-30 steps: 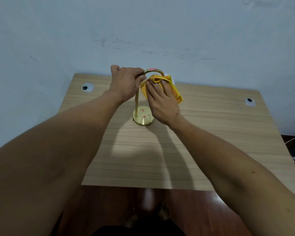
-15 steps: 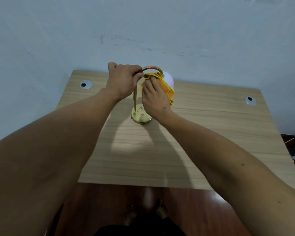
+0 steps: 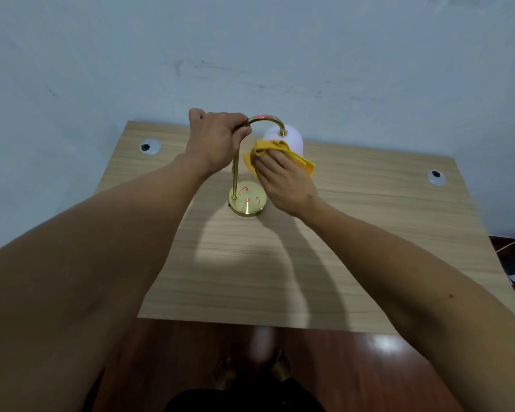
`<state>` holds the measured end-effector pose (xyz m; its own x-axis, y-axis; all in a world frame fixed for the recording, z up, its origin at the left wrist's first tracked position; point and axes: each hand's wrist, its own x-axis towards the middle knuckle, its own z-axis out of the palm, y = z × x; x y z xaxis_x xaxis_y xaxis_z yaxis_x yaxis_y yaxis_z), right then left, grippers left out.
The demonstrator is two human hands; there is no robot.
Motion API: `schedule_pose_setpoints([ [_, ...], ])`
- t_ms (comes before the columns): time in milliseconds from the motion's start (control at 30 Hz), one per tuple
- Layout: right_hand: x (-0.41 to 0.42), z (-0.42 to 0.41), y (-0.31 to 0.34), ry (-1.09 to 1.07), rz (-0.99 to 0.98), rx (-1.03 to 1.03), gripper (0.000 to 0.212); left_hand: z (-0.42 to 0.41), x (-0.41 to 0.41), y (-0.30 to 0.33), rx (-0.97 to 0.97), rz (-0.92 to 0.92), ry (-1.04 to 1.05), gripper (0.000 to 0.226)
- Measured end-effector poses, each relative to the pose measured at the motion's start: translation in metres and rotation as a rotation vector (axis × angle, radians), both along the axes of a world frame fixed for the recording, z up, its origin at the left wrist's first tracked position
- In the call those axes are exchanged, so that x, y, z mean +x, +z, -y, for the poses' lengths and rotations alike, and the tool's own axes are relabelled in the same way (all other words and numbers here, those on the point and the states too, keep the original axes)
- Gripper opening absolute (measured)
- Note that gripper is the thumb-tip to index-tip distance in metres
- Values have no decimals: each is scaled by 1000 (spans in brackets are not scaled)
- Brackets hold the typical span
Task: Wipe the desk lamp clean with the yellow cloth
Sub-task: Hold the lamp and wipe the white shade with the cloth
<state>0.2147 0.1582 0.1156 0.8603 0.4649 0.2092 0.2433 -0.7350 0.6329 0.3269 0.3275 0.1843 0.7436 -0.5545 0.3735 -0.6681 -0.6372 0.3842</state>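
Note:
A brass desk lamp stands near the back of the wooden desk [image 3: 369,233]. Its round base [image 3: 247,202] carries pink marks, and its curved neck [image 3: 266,119] arches to a white shade [image 3: 292,138]. My left hand [image 3: 217,138] is closed around the top of the stem where the curve begins. My right hand [image 3: 286,182] presses the yellow cloth [image 3: 280,153] against the near side of the shade, just right of the stem. The cloth hides the shade's lower front.
Two round cable grommets sit in the desk, one at the back left [image 3: 150,146] and one at the back right [image 3: 436,176]. A pale wall rises right behind the desk. White cables [image 3: 512,243] lie on the floor at the right.
My right hand has slid the cloth down from the top of the neck onto the shade, baring the curve and the shade's top. My left hand has kept its grip.

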Motion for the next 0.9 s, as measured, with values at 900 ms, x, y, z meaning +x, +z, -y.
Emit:
schedule_pose_setpoints([
  [900,19,-16,17,-452,282,2170,46,4,-5,0,-25,-2,51,27],
])
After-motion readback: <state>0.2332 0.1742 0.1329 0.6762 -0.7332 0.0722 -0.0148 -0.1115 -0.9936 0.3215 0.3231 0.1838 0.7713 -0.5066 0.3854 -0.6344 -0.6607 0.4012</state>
